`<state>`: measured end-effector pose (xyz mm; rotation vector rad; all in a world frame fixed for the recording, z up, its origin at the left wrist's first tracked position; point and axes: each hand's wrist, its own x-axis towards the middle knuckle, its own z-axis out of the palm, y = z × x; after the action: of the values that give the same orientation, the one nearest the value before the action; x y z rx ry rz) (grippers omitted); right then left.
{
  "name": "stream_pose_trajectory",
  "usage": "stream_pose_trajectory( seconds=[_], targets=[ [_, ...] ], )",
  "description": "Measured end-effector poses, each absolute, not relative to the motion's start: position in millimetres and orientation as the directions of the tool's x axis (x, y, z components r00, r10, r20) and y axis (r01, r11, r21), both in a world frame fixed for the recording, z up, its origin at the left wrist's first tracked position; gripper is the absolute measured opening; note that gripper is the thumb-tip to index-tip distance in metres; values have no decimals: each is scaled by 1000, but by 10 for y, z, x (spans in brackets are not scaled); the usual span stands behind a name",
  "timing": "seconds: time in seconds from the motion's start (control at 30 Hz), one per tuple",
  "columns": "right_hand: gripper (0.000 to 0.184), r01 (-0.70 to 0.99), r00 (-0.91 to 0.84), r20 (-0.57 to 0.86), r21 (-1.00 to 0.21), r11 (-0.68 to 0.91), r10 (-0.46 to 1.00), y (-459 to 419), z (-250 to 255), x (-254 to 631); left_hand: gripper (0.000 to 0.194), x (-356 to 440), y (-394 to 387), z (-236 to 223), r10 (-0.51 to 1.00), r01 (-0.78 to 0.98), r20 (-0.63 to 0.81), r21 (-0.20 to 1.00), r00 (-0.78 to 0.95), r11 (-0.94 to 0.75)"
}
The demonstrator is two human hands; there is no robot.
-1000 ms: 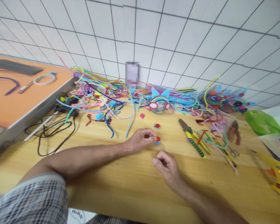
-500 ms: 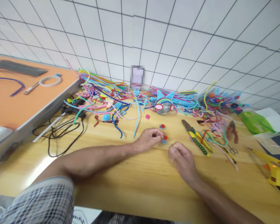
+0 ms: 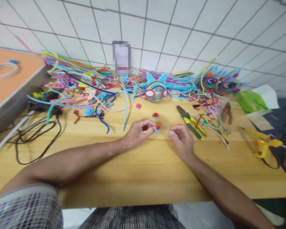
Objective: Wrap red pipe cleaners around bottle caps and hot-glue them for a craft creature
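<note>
Near the middle of the counter (image 3: 133, 171), the left hand (image 3: 141, 132) pinches a small red-and-blue disc (image 3: 158, 128) between its fingertips. Beside it, the right hand (image 3: 182, 138) is curled, and I can't tell whether it grips anything. Another red-and-blue piece (image 3: 155, 115) lies just beyond, toward the back edge; pliers (image 3: 188, 122) rest near the right hand, toward the counter's right edge.

Dark-edged pale rectangular panel (image 3: 121, 57), upper centre: pixelation is covering its face, leaving no legible text.
Yellow plastic glue gun (image 3: 261, 148), right: showing no readable marking.
</note>
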<state>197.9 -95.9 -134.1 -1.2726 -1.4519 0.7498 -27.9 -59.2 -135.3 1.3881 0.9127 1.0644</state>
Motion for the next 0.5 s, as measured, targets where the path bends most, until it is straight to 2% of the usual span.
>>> stream_pose_trajectory(
  seconds=[0.13,0.3,0.4,0.5],
  targets=[
    [7,317,-35,302,-901,297,953,-985,-1339,1919,22,-284,-610,-1347,946,-7,134,990,296,-138],
    [6,298,-75,304,-902,312,950,-998,-1347,1880,17,-290,-639,-1309,933,30,196,976,303,-215],
    [9,299,-88,291,-904,304,953,-1004,-1338,1878,15,-293,-650,-1293,923,49,223,967,313,-250],
    [19,293,-117,274,-909,297,955,-1011,-1324,1874,14,-292,-654,-1300,918,47,236,963,319,-264]
  ],
)
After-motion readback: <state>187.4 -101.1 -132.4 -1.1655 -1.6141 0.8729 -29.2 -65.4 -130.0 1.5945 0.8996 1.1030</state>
